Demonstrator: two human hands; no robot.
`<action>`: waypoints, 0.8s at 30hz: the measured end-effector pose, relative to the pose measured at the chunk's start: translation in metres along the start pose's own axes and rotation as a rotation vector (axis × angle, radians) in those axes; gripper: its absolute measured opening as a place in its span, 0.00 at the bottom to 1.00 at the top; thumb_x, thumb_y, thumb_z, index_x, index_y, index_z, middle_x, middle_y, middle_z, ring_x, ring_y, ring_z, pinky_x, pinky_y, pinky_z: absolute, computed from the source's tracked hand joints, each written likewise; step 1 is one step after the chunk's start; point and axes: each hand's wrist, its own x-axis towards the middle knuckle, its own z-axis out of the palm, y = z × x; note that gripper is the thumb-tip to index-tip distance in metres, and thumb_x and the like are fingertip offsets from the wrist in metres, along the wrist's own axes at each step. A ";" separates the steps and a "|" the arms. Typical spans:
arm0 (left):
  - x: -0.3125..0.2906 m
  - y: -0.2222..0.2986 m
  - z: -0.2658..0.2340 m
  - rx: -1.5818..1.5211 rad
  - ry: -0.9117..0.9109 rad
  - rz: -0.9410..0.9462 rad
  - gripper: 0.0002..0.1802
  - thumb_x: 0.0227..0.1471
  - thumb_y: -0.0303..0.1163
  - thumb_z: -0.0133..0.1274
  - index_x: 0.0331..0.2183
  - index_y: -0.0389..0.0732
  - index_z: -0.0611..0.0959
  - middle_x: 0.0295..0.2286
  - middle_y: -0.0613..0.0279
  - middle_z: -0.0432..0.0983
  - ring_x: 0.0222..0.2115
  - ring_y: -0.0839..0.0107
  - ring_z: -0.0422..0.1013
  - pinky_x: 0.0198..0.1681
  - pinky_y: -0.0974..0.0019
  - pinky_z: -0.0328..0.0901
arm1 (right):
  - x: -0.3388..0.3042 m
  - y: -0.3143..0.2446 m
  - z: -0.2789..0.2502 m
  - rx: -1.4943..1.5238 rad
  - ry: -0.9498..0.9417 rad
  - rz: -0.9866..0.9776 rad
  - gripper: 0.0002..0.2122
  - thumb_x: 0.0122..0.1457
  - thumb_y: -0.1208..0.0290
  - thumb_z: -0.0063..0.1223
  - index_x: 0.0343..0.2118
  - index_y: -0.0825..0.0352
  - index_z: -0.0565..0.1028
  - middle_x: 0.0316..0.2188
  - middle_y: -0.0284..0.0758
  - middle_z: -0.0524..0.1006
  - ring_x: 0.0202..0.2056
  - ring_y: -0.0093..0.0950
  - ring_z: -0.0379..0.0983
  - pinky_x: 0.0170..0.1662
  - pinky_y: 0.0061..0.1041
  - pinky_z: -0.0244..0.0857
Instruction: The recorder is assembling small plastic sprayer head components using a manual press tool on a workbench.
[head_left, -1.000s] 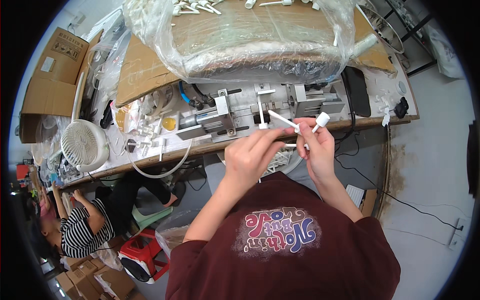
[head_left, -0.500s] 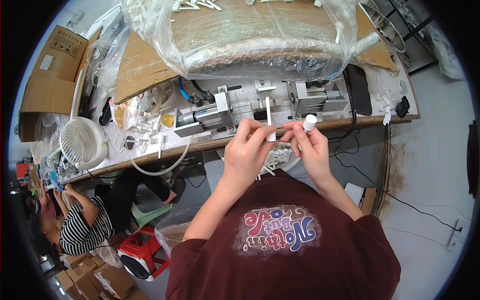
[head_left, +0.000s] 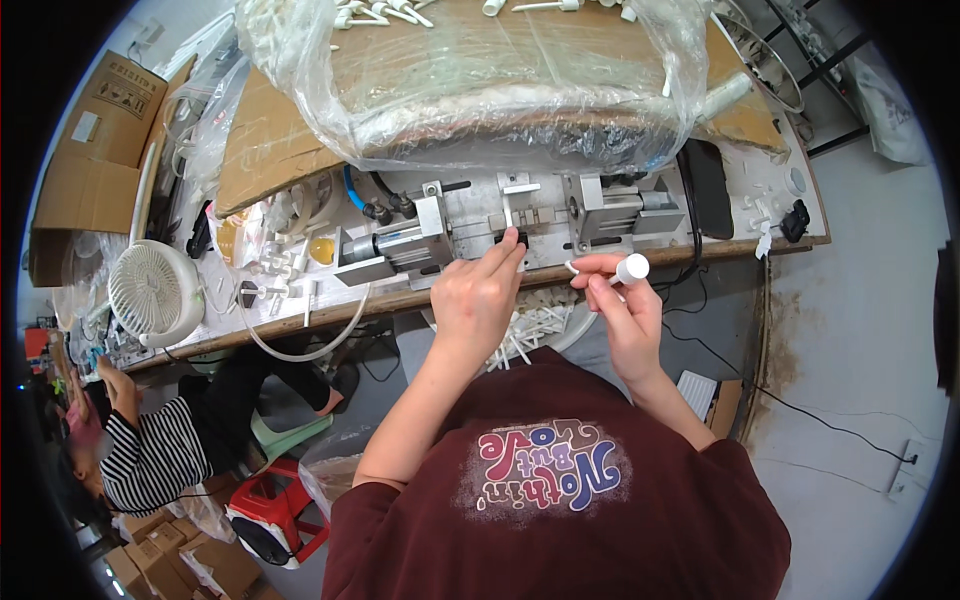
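Observation:
My left hand [head_left: 470, 300] reaches over the bench's front edge to a small metal fixture. Its fingers are closed at the lower end of a white plastic stick [head_left: 507, 208], whose shaft points away from me at the fixture's middle block [head_left: 530, 216]. The end at my fingertips is hidden. To the right, just in front of the bench edge, my right hand [head_left: 625, 315] pinches a white round-capped stick [head_left: 632, 268]; its thin tip shows on the left of the fingers. Below and between my hands sits a pile of similar white sticks [head_left: 535, 318] in a pale container.
Metal clamp units with cylinders flank the middle block, one left [head_left: 405, 240] and one right [head_left: 625, 212]. Behind lies cardboard under clear plastic [head_left: 480, 100] with more white pieces. A white fan [head_left: 155, 293] stands left. A black cable hangs at right. Another person [head_left: 165, 450] sits lower left.
My left hand has carried its white stick forward and left to the fixture. The right hand stays near its place with its capped stick, now turned slightly. The view has shifted a little.

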 end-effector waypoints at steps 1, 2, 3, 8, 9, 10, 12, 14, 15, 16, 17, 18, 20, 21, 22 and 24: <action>0.000 -0.002 0.002 -0.008 0.028 0.004 0.17 0.39 0.29 0.65 0.37 0.45 0.86 0.41 0.71 0.82 0.20 0.68 0.73 0.26 0.68 0.68 | 0.002 -0.002 0.001 -0.043 0.001 -0.057 0.09 0.64 0.77 0.45 0.43 0.71 0.76 0.33 0.33 0.76 0.32 0.17 0.68 0.37 0.18 0.62; 0.000 -0.001 0.002 -0.010 0.028 0.000 0.16 0.39 0.29 0.65 0.36 0.45 0.87 0.40 0.71 0.82 0.19 0.68 0.73 0.26 0.68 0.68 | 0.002 -0.005 0.002 -0.085 0.001 -0.114 0.09 0.63 0.78 0.46 0.42 0.72 0.77 0.33 0.33 0.76 0.33 0.18 0.69 0.38 0.19 0.62; -0.001 0.000 0.003 -0.011 0.029 -0.005 0.16 0.39 0.29 0.65 0.36 0.45 0.87 0.40 0.71 0.82 0.19 0.68 0.73 0.25 0.68 0.67 | 0.000 -0.008 0.002 -0.109 0.005 -0.132 0.08 0.61 0.80 0.47 0.38 0.72 0.78 0.33 0.35 0.76 0.35 0.23 0.72 0.40 0.21 0.64; -0.002 -0.001 0.004 -0.018 0.051 -0.018 0.15 0.40 0.30 0.65 0.36 0.46 0.87 0.39 0.72 0.82 0.19 0.69 0.73 0.24 0.69 0.67 | 0.004 -0.004 -0.003 -0.337 -0.034 -0.367 0.10 0.56 0.82 0.47 0.39 0.72 0.79 0.32 0.37 0.75 0.33 0.26 0.72 0.38 0.22 0.65; -0.002 -0.002 0.005 -0.025 0.056 -0.022 0.15 0.39 0.30 0.65 0.35 0.46 0.87 0.39 0.72 0.82 0.19 0.69 0.73 0.24 0.69 0.67 | 0.004 -0.004 -0.003 -0.362 -0.031 -0.397 0.11 0.55 0.83 0.47 0.40 0.72 0.79 0.32 0.37 0.75 0.33 0.26 0.72 0.37 0.22 0.65; -0.002 -0.002 0.005 -0.032 0.061 -0.025 0.15 0.39 0.31 0.65 0.35 0.46 0.87 0.39 0.72 0.82 0.19 0.68 0.73 0.24 0.69 0.67 | 0.005 -0.004 -0.002 -0.386 -0.026 -0.428 0.13 0.54 0.84 0.46 0.41 0.72 0.79 0.32 0.37 0.76 0.33 0.26 0.72 0.36 0.22 0.65; -0.003 -0.003 0.002 -0.046 0.044 -0.038 0.15 0.39 0.30 0.66 0.36 0.45 0.87 0.38 0.71 0.82 0.20 0.69 0.74 0.25 0.69 0.67 | 0.004 -0.004 -0.001 -0.479 0.011 -0.422 0.17 0.51 0.86 0.45 0.43 0.71 0.78 0.32 0.38 0.75 0.32 0.27 0.72 0.36 0.23 0.66; -0.001 0.001 -0.005 -0.068 0.003 -0.055 0.16 0.40 0.28 0.66 0.37 0.44 0.86 0.38 0.67 0.82 0.21 0.71 0.75 0.26 0.71 0.68 | 0.005 -0.002 -0.003 -0.575 0.044 -0.462 0.20 0.48 0.87 0.44 0.45 0.71 0.77 0.33 0.39 0.75 0.32 0.30 0.72 0.36 0.24 0.66; -0.001 0.005 -0.011 -0.339 -0.076 -0.165 0.17 0.41 0.27 0.66 0.38 0.42 0.86 0.38 0.65 0.82 0.23 0.73 0.76 0.28 0.72 0.69 | 0.007 0.002 -0.004 -0.622 0.054 -0.504 0.21 0.47 0.87 0.44 0.46 0.72 0.77 0.33 0.40 0.75 0.31 0.31 0.72 0.35 0.25 0.66; -0.001 0.010 -0.021 -0.610 -0.156 -0.271 0.18 0.42 0.25 0.67 0.40 0.40 0.85 0.38 0.62 0.82 0.24 0.75 0.77 0.29 0.73 0.70 | 0.010 0.004 -0.006 -0.668 0.066 -0.548 0.22 0.46 0.88 0.44 0.47 0.72 0.77 0.33 0.40 0.74 0.31 0.32 0.71 0.35 0.26 0.67; -0.001 0.014 -0.029 -0.880 -0.237 -0.381 0.19 0.43 0.24 0.67 0.41 0.37 0.85 0.38 0.59 0.82 0.26 0.76 0.78 0.31 0.74 0.70 | 0.012 0.005 -0.007 -0.747 0.050 -0.615 0.23 0.46 0.88 0.45 0.48 0.72 0.76 0.33 0.41 0.74 0.30 0.34 0.71 0.34 0.27 0.66; 0.002 0.018 -0.037 -1.014 -0.290 -0.455 0.19 0.44 0.22 0.66 0.42 0.35 0.84 0.38 0.57 0.82 0.28 0.76 0.78 0.33 0.75 0.71 | 0.014 0.007 -0.009 -0.826 0.034 -0.682 0.24 0.45 0.87 0.46 0.49 0.73 0.76 0.33 0.41 0.74 0.30 0.35 0.70 0.33 0.28 0.66; 0.005 0.025 -0.048 -1.280 -0.392 -0.608 0.21 0.45 0.19 0.66 0.44 0.31 0.82 0.39 0.53 0.81 0.33 0.76 0.78 0.36 0.75 0.72 | 0.015 0.007 -0.005 -0.903 -0.022 -0.759 0.25 0.44 0.86 0.48 0.50 0.74 0.75 0.32 0.41 0.74 0.29 0.36 0.69 0.32 0.31 0.66; 0.004 0.026 -0.048 -1.351 -0.403 -0.623 0.20 0.45 0.18 0.65 0.43 0.28 0.81 0.40 0.51 0.81 0.35 0.75 0.78 0.39 0.73 0.73 | 0.015 0.007 0.000 -0.904 -0.059 -0.767 0.25 0.44 0.86 0.49 0.51 0.74 0.74 0.32 0.40 0.74 0.29 0.37 0.69 0.32 0.31 0.65; 0.004 0.026 -0.049 -1.354 -0.392 -0.634 0.20 0.45 0.17 0.65 0.43 0.28 0.81 0.39 0.52 0.80 0.35 0.74 0.78 0.40 0.73 0.73 | 0.015 0.006 0.003 -0.907 -0.092 -0.777 0.26 0.44 0.85 0.50 0.52 0.74 0.74 0.32 0.40 0.74 0.29 0.37 0.68 0.31 0.32 0.65; 0.003 0.025 -0.054 -1.359 -0.370 -0.655 0.20 0.44 0.15 0.64 0.43 0.28 0.82 0.38 0.53 0.80 0.36 0.72 0.78 0.40 0.72 0.74 | 0.018 0.005 0.003 -0.924 -0.105 -0.806 0.26 0.46 0.85 0.50 0.53 0.72 0.74 0.38 0.41 0.75 0.33 0.36 0.70 0.34 0.31 0.67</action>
